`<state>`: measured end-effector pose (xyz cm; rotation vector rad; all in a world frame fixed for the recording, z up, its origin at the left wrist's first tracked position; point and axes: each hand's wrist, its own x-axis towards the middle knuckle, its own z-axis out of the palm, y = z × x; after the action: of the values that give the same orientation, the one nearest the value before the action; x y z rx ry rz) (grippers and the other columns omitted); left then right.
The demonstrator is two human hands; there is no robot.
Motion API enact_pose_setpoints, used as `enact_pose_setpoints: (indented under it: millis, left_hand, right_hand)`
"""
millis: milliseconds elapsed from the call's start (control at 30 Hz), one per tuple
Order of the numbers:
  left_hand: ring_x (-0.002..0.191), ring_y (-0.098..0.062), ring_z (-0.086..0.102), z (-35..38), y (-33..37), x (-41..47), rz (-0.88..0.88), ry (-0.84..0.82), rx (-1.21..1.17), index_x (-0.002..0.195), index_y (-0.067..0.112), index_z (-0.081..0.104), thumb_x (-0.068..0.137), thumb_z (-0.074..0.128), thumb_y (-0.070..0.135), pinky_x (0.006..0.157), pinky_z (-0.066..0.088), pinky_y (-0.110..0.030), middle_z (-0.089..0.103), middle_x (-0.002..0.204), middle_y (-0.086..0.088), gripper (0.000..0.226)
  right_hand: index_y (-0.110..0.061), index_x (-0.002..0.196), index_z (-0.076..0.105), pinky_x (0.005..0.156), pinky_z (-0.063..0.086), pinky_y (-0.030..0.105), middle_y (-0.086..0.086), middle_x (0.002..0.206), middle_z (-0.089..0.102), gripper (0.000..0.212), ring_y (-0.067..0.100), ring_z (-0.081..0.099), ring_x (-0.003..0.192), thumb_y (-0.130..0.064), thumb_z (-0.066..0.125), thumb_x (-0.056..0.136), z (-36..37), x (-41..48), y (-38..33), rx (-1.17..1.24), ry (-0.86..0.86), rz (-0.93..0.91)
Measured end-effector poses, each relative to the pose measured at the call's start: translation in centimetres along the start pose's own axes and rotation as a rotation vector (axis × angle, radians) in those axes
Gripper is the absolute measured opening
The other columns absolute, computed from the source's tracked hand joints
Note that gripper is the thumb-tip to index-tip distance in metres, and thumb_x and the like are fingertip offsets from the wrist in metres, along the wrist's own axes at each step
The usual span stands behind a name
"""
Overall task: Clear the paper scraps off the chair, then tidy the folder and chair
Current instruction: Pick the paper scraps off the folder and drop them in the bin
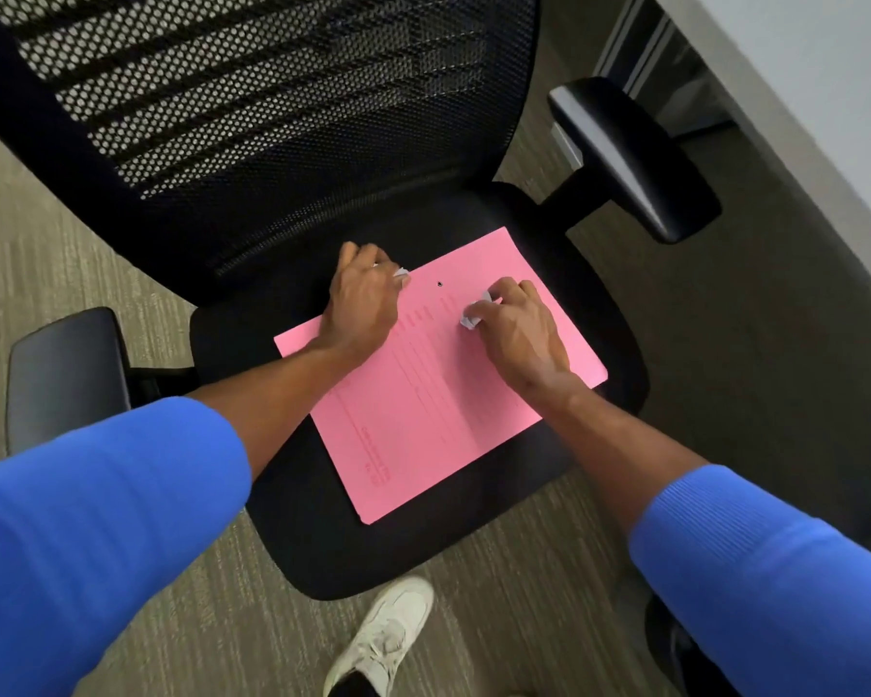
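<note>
A pink folder point(423, 410) lies flat and askew on the black seat of an office chair point(313, 535). My left hand point(363, 299) rests at the folder's far left corner, fingers closed on a small white paper scrap point(401, 273). My right hand point(519, 329) sits on the folder's upper right part, pinching a crumpled white paper scrap point(473, 314) between thumb and fingers. Both scraps are mostly hidden by the fingers.
The chair's mesh backrest point(272, 103) rises behind the seat, with armrests at left point(66, 374) and right point(634, 153). A white desk edge point(815, 93) runs along the right. My white shoe point(388, 636) stands on the carpet below the seat.
</note>
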<state>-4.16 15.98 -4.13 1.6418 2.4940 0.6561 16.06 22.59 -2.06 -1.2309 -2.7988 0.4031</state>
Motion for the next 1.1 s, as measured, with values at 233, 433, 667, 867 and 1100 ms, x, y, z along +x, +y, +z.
enact_pose_setpoints:
  millis: [233, 433, 667, 867, 1100]
  left_hand:
    - [0.103, -0.033, 0.061, -0.6, 2.1, -2.0, 0.043, 0.045, -0.061, 0.110, -0.005, 0.079, 0.103, 0.066, 0.009, 0.079, 0.046, -0.030, 0.071, 0.104, -0.016, 0.021]
    - [0.104, -0.037, 0.061, -1.9, 2.3, -3.7, -0.038, 0.082, -0.076, 0.113, -0.003, 0.080, 0.107, 0.062, 0.011, 0.079, 0.042, -0.032, 0.073, 0.108, -0.019, 0.023]
    - [0.103, -0.031, 0.062, -2.4, 7.0, -8.3, -0.031, 0.095, -0.204, 0.109, -0.005, 0.079, 0.104, 0.068, 0.009, 0.084, 0.036, -0.020, 0.073, 0.105, -0.016, 0.019]
    - [0.103, -0.035, 0.064, -1.0, 10.9, -12.9, -0.033, 0.060, -0.321, 0.103, 0.000, 0.081, 0.102, 0.069, 0.007, 0.085, 0.030, -0.002, 0.076, 0.104, -0.013, 0.014]
    - [0.096, -0.023, 0.060, 2.8, 19.6, -20.5, 0.115, -0.083, -0.426, 0.093, 0.009, 0.078, 0.099, 0.073, 0.007, 0.082, 0.036, -0.022, 0.072, 0.097, -0.002, 0.008]
  right_hand:
    - [-0.012, 0.110, 0.079, 0.083, 0.056, 0.043, 0.009, 0.117, 0.067, 0.019, 0.030, 0.058, 0.104, -0.005, 0.075, 0.093, 1.2, -4.4, 0.6, 0.142, 0.099, 0.092]
    - [-0.017, 0.103, 0.081, 0.084, 0.054, 0.036, -0.002, 0.110, 0.069, 0.017, 0.022, 0.061, 0.103, -0.007, 0.078, 0.090, 2.2, -10.6, 2.0, 0.260, 0.212, 0.191]
    - [-0.016, 0.105, 0.085, 0.087, 0.056, 0.031, 0.000, 0.110, 0.075, 0.029, 0.023, 0.070, 0.101, 0.000, 0.081, 0.082, 3.4, -20.4, 2.4, 0.353, 0.335, 0.471]
    - [-0.015, 0.101, 0.085, 0.080, 0.062, 0.040, 0.000, 0.104, 0.076, 0.029, 0.022, 0.073, 0.093, 0.004, 0.085, 0.080, 3.6, -29.2, 3.4, 0.410, 0.376, 0.626]
    - [-0.014, 0.100, 0.086, 0.079, 0.059, 0.034, 0.000, 0.099, 0.075, 0.033, 0.023, 0.073, 0.088, 0.010, 0.085, 0.077, 5.1, -36.9, 5.2, 0.442, 0.361, 0.746]
